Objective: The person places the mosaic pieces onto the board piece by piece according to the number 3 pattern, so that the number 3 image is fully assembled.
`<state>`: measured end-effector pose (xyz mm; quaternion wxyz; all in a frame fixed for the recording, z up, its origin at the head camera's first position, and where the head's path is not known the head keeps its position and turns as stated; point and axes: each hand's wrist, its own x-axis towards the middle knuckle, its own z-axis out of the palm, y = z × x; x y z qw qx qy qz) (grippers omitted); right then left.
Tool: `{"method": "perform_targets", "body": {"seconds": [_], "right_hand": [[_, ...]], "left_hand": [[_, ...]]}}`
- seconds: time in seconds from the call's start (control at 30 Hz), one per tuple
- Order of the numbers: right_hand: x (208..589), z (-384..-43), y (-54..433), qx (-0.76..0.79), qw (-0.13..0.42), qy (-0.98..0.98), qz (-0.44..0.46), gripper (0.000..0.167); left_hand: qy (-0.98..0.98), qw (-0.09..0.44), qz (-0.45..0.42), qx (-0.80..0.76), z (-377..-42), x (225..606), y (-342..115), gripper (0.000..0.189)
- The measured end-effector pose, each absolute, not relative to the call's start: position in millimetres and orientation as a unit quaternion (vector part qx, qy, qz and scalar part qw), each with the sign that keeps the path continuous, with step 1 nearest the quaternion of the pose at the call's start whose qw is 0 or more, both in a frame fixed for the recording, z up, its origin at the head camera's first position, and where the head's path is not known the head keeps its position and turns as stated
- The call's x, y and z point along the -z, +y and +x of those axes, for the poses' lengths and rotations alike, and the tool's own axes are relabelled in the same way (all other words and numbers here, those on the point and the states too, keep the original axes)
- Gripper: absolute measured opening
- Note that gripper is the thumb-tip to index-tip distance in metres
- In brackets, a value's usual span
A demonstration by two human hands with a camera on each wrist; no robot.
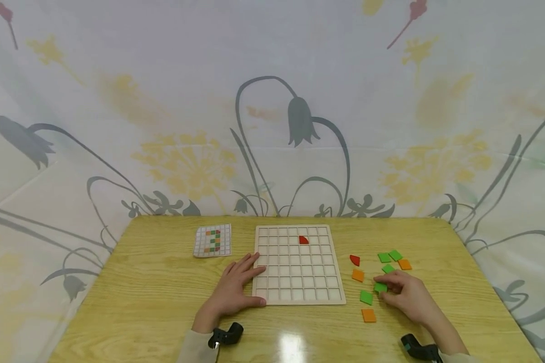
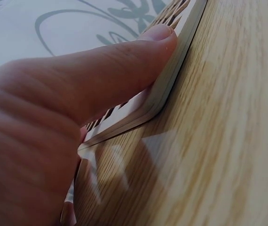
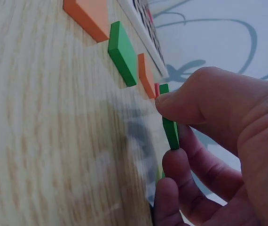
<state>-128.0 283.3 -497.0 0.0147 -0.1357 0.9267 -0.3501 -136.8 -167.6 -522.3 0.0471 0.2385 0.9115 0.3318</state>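
Observation:
A pale grid board (image 1: 300,300) lies on the table, with one red quarter-round tile (image 1: 303,240) in a far cell. My left hand (image 1: 236,289) rests spread on the board's left side, and in the left wrist view its thumb (image 2: 120,66) lies over the rim near the corner. Between thumb and fingers my right hand (image 1: 409,295) pinches a green square tile (image 3: 171,132), right of the board. Around that hand lie green tiles (image 1: 366,297), orange tiles (image 1: 369,315) and another red quarter-round tile (image 1: 355,260).
A small pattern card (image 1: 201,244) with coloured cells lies left of the board. Beyond the right hand are more green tiles (image 1: 384,257) and an orange tile (image 1: 404,264). A flower-printed cloth (image 1: 272,166) hangs behind the wooden table (image 1: 154,282).

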Motion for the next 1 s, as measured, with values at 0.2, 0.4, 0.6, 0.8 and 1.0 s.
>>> {"method": "perform_targets", "body": {"seconds": [0.2, 0.4, 0.6, 0.8, 1.0], "right_hand": [[495, -130, 281, 0.356, 0.009, 0.923, -0.145, 0.028], [500, -135, 274, 0.355, -0.004, 0.920, -0.164, 0.029], [503, -140, 262, 0.347, -0.025, 0.919, -0.188, 0.030], [497, -148, 249, 0.336, -0.032, 0.919, -0.202, 0.029], [491, -158, 237, 0.332, -0.030, 0.920, -0.206, 0.029]], "left_hand": [[0.915, 0.047, 0.236, -0.324, -139, 524, -167, 0.080], [0.915, 0.046, 0.238, -0.324, -138, 525, -167, 0.080], [0.911, 0.039, 0.243, -0.331, -137, 525, -168, 0.079], [0.909, 0.032, 0.245, -0.335, -137, 526, -168, 0.079], [0.909, 0.033, 0.248, -0.333, -138, 527, -168, 0.078]]}}
